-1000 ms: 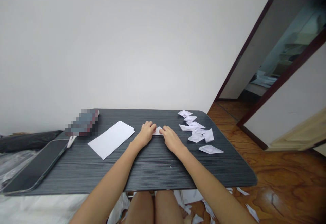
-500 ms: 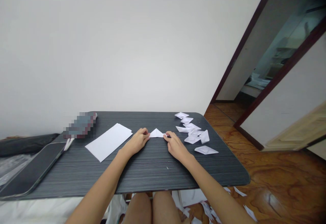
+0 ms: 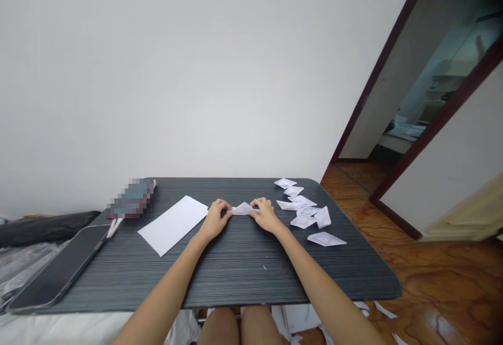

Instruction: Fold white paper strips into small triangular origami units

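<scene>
Between my hands, at the middle of the dark table [image 3: 231, 277], is a small white paper boat [image 3: 243, 209] with a pointed peak. My left hand [image 3: 216, 219] pinches its left end between thumb and fingers. On the opposite end, my right hand [image 3: 265, 215] has its thumb and fingers closed on the paper near the peak. Several folded paper boats [image 3: 326, 238] lie in a loose group to the right of my right hand. Left of my left hand rests a stack of white paper sheets [image 3: 173, 225].
A phone-like dark flat slab [image 3: 63, 269] lies along the table's left edge, with a pixelated item [image 3: 132, 198] and a white cable [image 3: 113, 227] behind it. Paper scraps [image 3: 385, 310] are scattered on the wooden floor. A white wall [image 3: 220, 73] stands behind the table.
My right hand has shifted inward along the boat, nearer its peak. The boat's middle looks lower and more spread out. The whole view has tilted slightly.
</scene>
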`<action>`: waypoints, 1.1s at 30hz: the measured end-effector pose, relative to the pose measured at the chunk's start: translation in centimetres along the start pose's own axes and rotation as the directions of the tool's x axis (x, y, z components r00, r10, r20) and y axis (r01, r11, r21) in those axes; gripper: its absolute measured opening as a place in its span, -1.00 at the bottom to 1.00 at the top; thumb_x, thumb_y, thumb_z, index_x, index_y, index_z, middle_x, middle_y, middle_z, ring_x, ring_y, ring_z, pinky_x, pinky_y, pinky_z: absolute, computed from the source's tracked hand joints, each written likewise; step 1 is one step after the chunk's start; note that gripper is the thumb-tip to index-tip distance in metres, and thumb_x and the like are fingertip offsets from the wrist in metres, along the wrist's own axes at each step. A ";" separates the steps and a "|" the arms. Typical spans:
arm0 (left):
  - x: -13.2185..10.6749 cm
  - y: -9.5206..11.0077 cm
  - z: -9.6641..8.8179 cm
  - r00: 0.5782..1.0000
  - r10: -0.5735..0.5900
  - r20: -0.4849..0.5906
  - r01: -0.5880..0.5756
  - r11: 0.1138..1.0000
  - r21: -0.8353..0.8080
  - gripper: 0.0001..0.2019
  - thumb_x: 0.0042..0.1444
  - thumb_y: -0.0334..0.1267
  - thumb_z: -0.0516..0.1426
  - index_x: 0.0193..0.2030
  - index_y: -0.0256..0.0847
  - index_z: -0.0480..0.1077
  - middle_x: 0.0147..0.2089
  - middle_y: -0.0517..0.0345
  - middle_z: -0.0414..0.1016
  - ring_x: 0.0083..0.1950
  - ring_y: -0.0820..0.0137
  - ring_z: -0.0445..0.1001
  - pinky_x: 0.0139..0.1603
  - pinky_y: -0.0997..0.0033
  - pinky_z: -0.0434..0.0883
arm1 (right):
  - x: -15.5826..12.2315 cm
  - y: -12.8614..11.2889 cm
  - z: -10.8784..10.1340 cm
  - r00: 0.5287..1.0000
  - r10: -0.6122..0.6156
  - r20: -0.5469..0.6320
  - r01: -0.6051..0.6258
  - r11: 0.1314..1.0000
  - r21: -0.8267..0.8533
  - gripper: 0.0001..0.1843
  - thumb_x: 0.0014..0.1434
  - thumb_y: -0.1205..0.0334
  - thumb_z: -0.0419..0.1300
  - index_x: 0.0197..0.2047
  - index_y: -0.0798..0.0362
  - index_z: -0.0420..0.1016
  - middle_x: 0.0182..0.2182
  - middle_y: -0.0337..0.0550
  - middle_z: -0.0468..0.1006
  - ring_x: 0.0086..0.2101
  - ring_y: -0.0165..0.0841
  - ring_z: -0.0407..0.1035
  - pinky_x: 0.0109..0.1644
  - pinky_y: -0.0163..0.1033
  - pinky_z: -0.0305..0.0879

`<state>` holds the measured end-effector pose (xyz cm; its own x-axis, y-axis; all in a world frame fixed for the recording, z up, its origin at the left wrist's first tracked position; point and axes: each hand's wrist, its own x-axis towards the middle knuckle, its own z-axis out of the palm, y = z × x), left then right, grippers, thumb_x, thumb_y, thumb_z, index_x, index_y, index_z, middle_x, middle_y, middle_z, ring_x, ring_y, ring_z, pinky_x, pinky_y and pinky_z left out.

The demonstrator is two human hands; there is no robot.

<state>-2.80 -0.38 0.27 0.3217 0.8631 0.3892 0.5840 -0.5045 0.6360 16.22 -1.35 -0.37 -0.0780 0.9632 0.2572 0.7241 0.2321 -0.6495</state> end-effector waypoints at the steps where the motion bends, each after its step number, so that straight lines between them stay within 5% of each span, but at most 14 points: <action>1: 0.1 -0.1 -0.1 0.999 -0.033 -0.014 0.032 0.997 -0.068 -0.93 -0.06 -0.35 0.04 -0.41 -0.26 0.32 -0.29 0.08 0.32 -0.23 0.35 0.30 -0.21 0.31 0.27 | 0.1 0.0 -0.1 0.999 -0.037 0.005 0.037 0.995 0.097 -0.92 -0.06 0.38 0.06 -0.41 0.06 0.29 -0.32 -0.16 0.33 -0.23 -0.31 0.20 -0.15 -0.14 0.09; 6: 0.7 0.1 -0.2 0.982 -0.176 0.075 0.187 0.801 -0.568 -0.82 -0.02 -0.28 0.04 -0.26 -0.30 0.28 -0.27 0.03 0.39 -0.29 0.37 0.41 -0.31 0.39 0.31 | 0.3 -0.2 -1.1 0.990 -0.111 0.087 0.031 0.772 0.635 -0.92 0.00 0.30 0.02 -0.43 0.05 0.12 -0.54 -0.28 0.39 -0.55 -0.47 0.28 -0.48 -0.35 0.12; 13: 0.6 2.0 -0.2 0.977 -0.165 0.135 0.197 0.458 -0.867 -0.66 -0.01 -0.22 0.09 -0.10 -0.30 0.16 -0.28 0.01 0.43 -0.32 0.38 0.46 -0.30 0.40 0.34 | 0.1 -0.6 -1.6 0.956 -0.163 0.244 -0.120 0.540 0.833 -0.78 0.00 0.14 0.11 -0.35 0.05 0.15 -0.54 -0.24 0.44 -0.58 -0.49 0.29 -0.51 -0.37 0.11; 21: 0.8 1.8 0.0 0.949 -0.202 0.242 0.296 0.308 -0.904 -0.78 0.00 -0.24 0.10 -0.25 -0.34 0.25 -0.45 0.09 0.42 -0.51 0.50 0.42 -0.53 0.57 0.31 | -0.1 -0.9 -1.7 0.935 -0.203 0.290 -0.140 0.539 0.830 -0.73 -0.02 0.09 0.13 -0.34 0.06 0.17 -0.56 -0.25 0.43 -0.58 -0.49 0.28 -0.49 -0.36 0.13; 27: 0.5 2.1 -0.2 0.896 -0.234 0.378 0.421 0.172 -0.891 -0.88 0.06 -0.31 0.03 -0.27 -0.31 0.26 -0.36 -0.02 0.48 -0.36 0.38 0.48 -0.37 0.47 0.40 | -0.2 -1.0 -2.1 0.930 -0.235 0.284 -0.116 0.545 0.831 -0.78 0.00 0.15 0.13 -0.35 0.05 0.16 -0.56 -0.27 0.43 -0.56 -0.49 0.28 -0.46 -0.36 0.12; 33: 0.5 2.3 -0.2 0.889 -0.248 0.384 0.429 0.163 -0.888 -0.93 0.03 -0.41 0.04 -0.31 -0.34 0.28 -0.33 -0.05 0.49 -0.29 0.37 0.48 -0.26 0.48 0.41 | -0.2 -1.1 -2.2 0.932 -0.249 0.263 -0.092 0.540 0.836 -0.82 0.02 0.17 0.11 -0.37 0.05 0.18 -0.53 -0.25 0.42 -0.53 -0.49 0.28 -0.44 -0.36 0.13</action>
<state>-1.47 -1.11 2.08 0.4278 0.9013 -0.0675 -0.4284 0.2680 0.8629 16.97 -2.10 1.88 -0.4335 0.8756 0.2130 -0.1747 0.1503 -0.9731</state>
